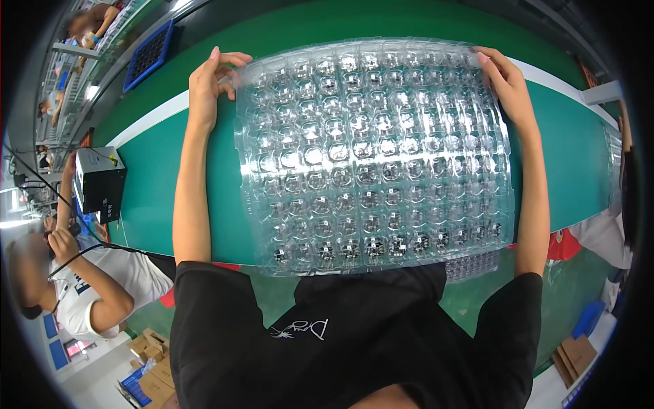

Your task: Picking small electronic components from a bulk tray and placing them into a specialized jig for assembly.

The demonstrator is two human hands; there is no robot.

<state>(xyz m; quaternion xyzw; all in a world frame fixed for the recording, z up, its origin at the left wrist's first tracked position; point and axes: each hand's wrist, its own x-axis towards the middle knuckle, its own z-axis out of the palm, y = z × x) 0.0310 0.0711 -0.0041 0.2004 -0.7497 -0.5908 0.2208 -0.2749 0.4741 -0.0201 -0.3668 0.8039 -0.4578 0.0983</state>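
A large clear plastic blister tray (381, 146) spans the space in front of me, its pockets filled with small dark circuit boards. It looks like more than one clear sheet may be layered, though glare hides this. My right hand (505, 82) grips the far right corner, thumb on top and fingers around the edge. At the far left corner is my left hand (212, 82), its fingers spread apart, the fingertips at the tray's edge. The near edge of the tray reaches close to my body.
Beneath lies a green work surface (153, 170). A black-and-white box-shaped device (101, 184) with cables stands at left. A blue tray (148, 56) sits at the far left. A co-worker (95, 286) sits at left. More clear trays (471, 266) show below the table's near edge.
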